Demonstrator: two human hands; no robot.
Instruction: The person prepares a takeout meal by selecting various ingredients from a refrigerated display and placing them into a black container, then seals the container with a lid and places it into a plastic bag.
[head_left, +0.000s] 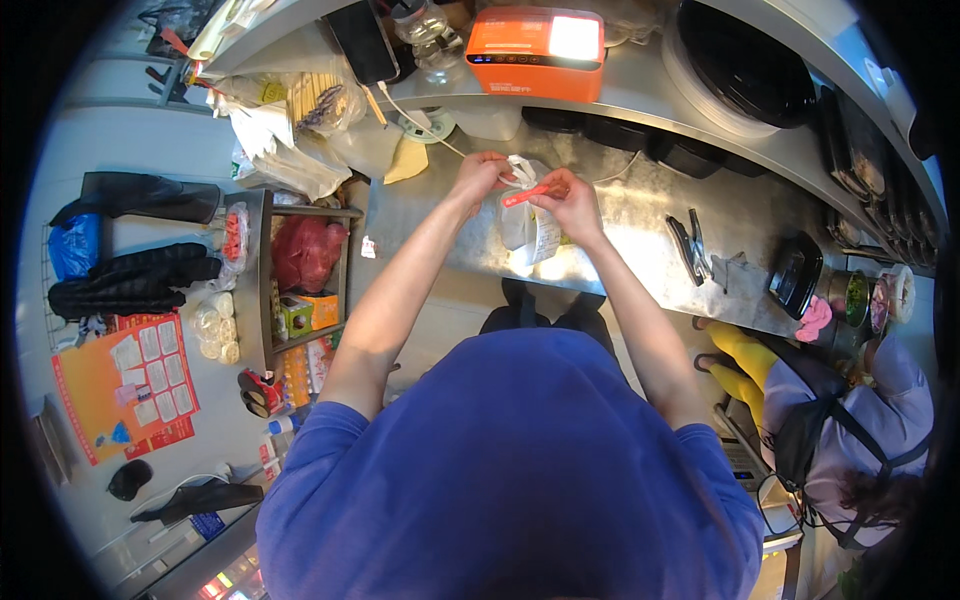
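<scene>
A clear plastic bag (514, 229) with white handles (523, 171) stands on the steel counter (442, 225) in front of me. My left hand (481, 180) pinches the gathered handles from the left. In my right hand (571, 207), between thumb and fingers, is a narrow red strip (523, 197) that lies across the bag just below the handles. A printed paper slip (546, 236) hangs on the bag's near side. The bag's contents are hard to make out.
An orange label printer (536, 67) and a phone (361, 41) sit on the shelf above. Black-handled pliers or a stapler (690, 246) and a black tray (796, 274) lie to the right. A co-worker (840, 435) is at far right. A wooden-framed rack (262, 277) stands left.
</scene>
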